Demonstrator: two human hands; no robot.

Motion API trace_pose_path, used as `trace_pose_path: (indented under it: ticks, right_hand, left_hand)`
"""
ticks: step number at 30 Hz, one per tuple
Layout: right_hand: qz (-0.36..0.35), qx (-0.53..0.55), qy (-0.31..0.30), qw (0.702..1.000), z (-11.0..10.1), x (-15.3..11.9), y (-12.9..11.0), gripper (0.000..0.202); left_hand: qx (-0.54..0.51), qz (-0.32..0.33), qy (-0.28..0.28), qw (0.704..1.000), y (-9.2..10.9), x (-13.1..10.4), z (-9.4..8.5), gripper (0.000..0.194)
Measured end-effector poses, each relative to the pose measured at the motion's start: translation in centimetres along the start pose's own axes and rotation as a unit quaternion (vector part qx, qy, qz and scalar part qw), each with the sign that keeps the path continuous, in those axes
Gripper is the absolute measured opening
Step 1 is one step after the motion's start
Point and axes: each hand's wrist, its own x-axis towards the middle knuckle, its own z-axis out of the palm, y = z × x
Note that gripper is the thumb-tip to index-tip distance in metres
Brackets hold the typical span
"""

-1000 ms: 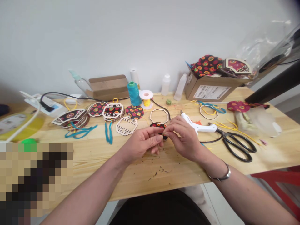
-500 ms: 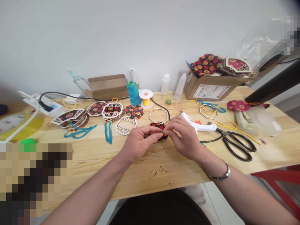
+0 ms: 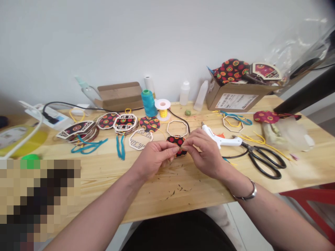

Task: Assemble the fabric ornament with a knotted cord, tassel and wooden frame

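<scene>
My left hand (image 3: 159, 155) and my right hand (image 3: 202, 151) meet fingertip to fingertip near the middle of the table. Both are pinched closed; whatever lies between the fingertips is too small to make out. Just behind and beneath the fingers is a dark patterned fabric piece (image 3: 176, 140), partly covered by them. A thin pale frame (image 3: 177, 128) lies beyond it. Left of it rests a lattice frame (image 3: 140, 140). The white glue gun (image 3: 222, 141) is beside my right hand, with black-handled scissors (image 3: 265, 161) farther right.
Teal thread (image 3: 149, 104) and a yellow spool (image 3: 163, 112) stand behind the hands. Stacked ornaments (image 3: 126, 122) lie to the left. A cardboard box (image 3: 235, 99) with fabric stands at the back right. Dark scraps (image 3: 180, 189) lie near the front edge.
My left fingers have shifted slightly, uncovering more of the fabric piece. Both hands otherwise keep nearly the same place and pinch.
</scene>
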Motion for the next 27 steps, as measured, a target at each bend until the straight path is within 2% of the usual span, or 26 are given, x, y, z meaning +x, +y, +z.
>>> trace_pose_path:
  ticks: [4,10,17,23,27]
  right_hand:
    - [-0.008,0.001,-0.001,1.000,-0.05,-0.04,0.00,0.014]
    - [-0.006,0.003,-0.005,1.000,-0.05,0.04,0.03,0.014]
    - [-0.006,0.006,-0.007,1.000,-0.06,-0.01,0.03,0.014]
    - [0.020,0.010,-0.013,1.000,-0.09,-0.08,0.02,0.013]
    - [0.042,0.010,-0.012,0.999,-0.07,-0.04,0.03,0.013]
  left_hand:
    - [-0.038,-0.039,-0.005,0.999,0.24,0.08,0.12,0.017]
    - [-0.048,-0.050,-0.001,0.998,0.25,0.02,0.08,0.016]
    - [-0.017,-0.012,0.014,1.000,0.13,-0.03,0.14,0.016]
    - [0.097,0.060,0.044,0.993,0.31,-0.39,0.12,0.016]
    - [0.141,0.072,0.063,0.985,0.35,-0.38,-0.04,0.019]
